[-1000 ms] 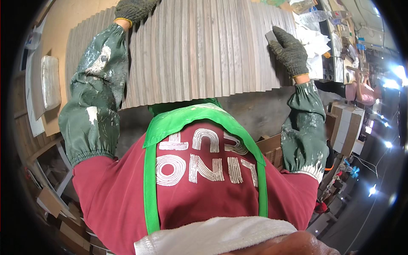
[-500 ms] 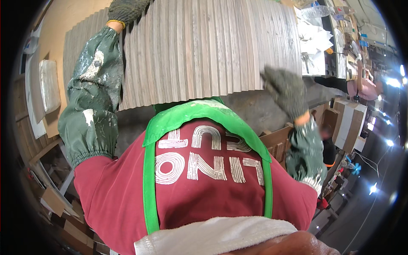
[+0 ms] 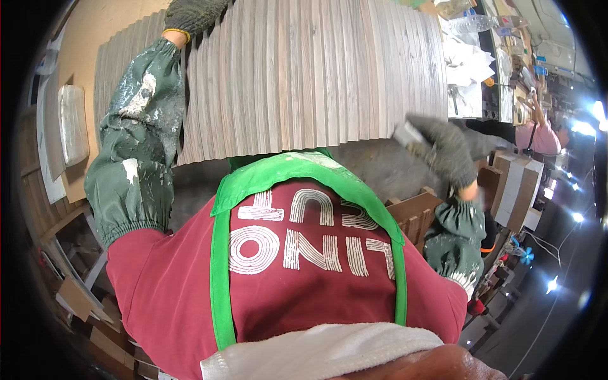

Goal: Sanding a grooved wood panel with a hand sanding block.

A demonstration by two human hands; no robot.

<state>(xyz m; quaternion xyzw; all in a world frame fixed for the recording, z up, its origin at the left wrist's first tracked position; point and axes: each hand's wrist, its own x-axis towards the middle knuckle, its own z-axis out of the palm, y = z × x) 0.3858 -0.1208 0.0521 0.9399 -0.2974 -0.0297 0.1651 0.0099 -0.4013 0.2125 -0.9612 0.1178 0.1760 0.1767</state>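
Observation:
Long grey-brown wood strips (image 3: 297, 76) lie side by side, their uneven ends toward me. My left hand (image 3: 195, 15), in a dark knit glove with a yellow cuff, rests on the strips toward the far left; the picture's upper edge cuts off its fingers. My right hand (image 3: 443, 149), in a matching glove, hovers by the near right corner of the strips, slightly smeared by motion. Its fingers are closed on a small light-grey block (image 3: 409, 134), whose exact kind I cannot make out.
A tan board (image 3: 130, 19) extends under the strips at left, with a plastic-wrapped bundle (image 3: 74, 125) on it. Crumpled white sheets (image 3: 468, 63) and clear bottles (image 3: 472, 24) stand at right. Wooden boxes (image 3: 411, 212) sit low at right. Another person (image 3: 538, 136) is farther right.
My right hand has moved right and toward me, off the corner of the strips, and the grey block now shows in it. My left hand has hardly moved.

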